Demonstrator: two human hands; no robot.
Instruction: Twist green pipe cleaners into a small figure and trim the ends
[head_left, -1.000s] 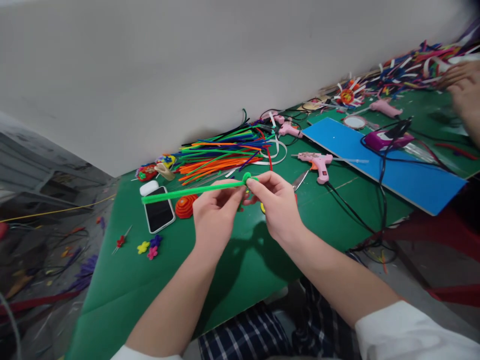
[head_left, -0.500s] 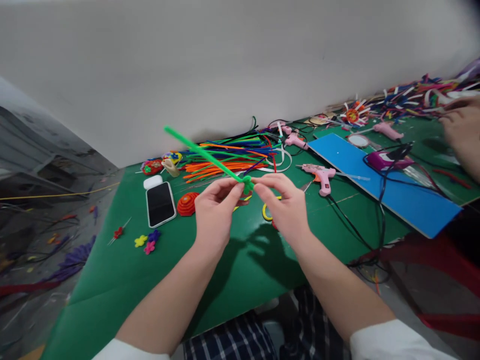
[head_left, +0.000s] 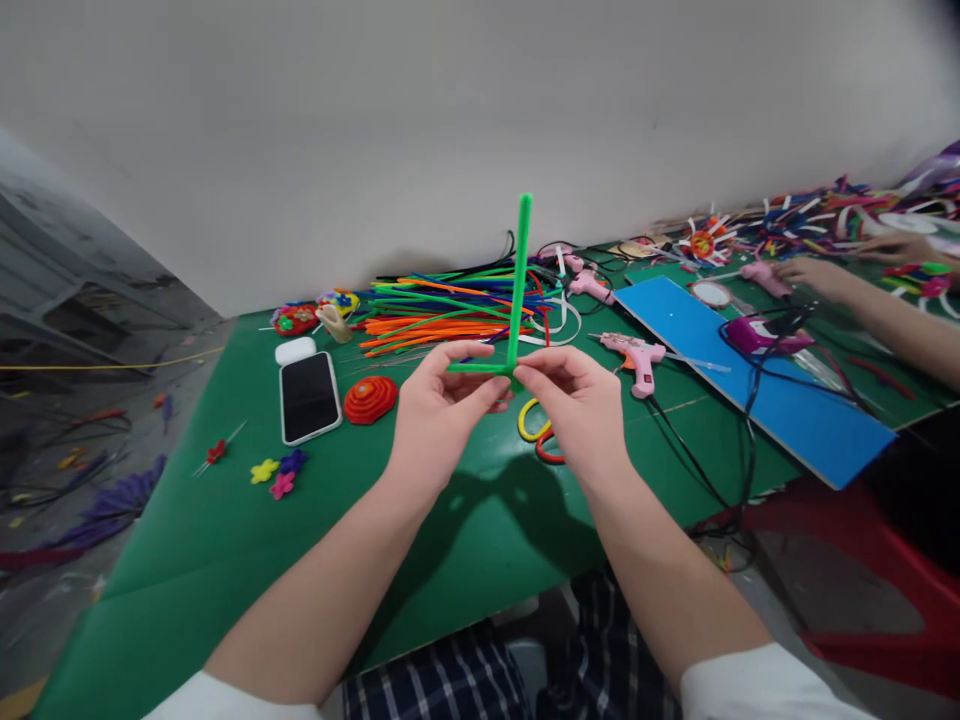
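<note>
the left hand [head_left: 435, 415] has a narrow grip, its thumb and fingertips closed on the green stem [head_left: 520, 280]. the right hand [head_left: 581, 405] pinches the same stem at its bend, thumb against index finger. one length of the stem rises upright; a shorter one lies level toward the left hand. the stem is held above the counter [head_left: 225, 560], in front of the right part of the bundle [head_left: 442, 332] of coloured stems.

nearer than the bundle, partly hidden by the right hand, are the scissors [head_left: 523, 425], with yellow and red loops. in front of the bundle's left end is the orange dome [head_left: 370, 402]; left of the bundle are the phone [head_left: 310, 400] and, touching it, the white case [head_left: 295, 350]. nearer and farther left of the bundle lie the yellow flower [head_left: 264, 471], blue flower [head_left: 295, 461], pink flower [head_left: 282, 486] and red flower [head_left: 216, 452]. right of the bundle come the pink glue gun [head_left: 640, 362], the blue board [head_left: 780, 400] and, far right, another person's hand [head_left: 814, 277].
</note>
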